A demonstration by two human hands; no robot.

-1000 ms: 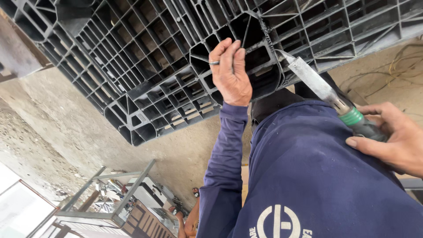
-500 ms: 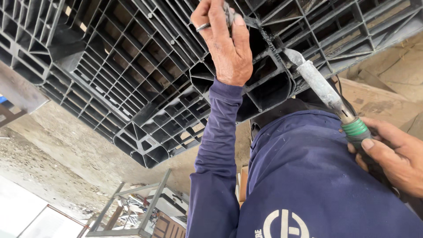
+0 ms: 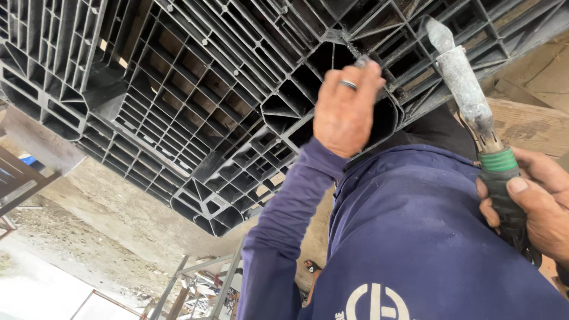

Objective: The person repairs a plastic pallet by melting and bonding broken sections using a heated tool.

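- A black ribbed plastic panel point(image 3: 178, 101) fills the top of the view overhead, its underside a grid of open cells.
- The left hand point(image 3: 344, 112), a ring on one finger, reaches up to a rounded pocket of the panel at centre; its fingers are curled against the rib, and what they pinch is blurred.
- The right hand point(image 3: 533, 207), at far right, is wrapped around the green-banded handle of a tool point(image 3: 474, 112) whose grimy metal shaft points up at the panel.
- A dark blue sleeve point(image 3: 284, 225) runs below.
- Rough concrete wall point(image 3: 118, 219) and scaffold frame point(image 3: 201, 284) lie lower left; timber point(image 3: 527, 124) right.
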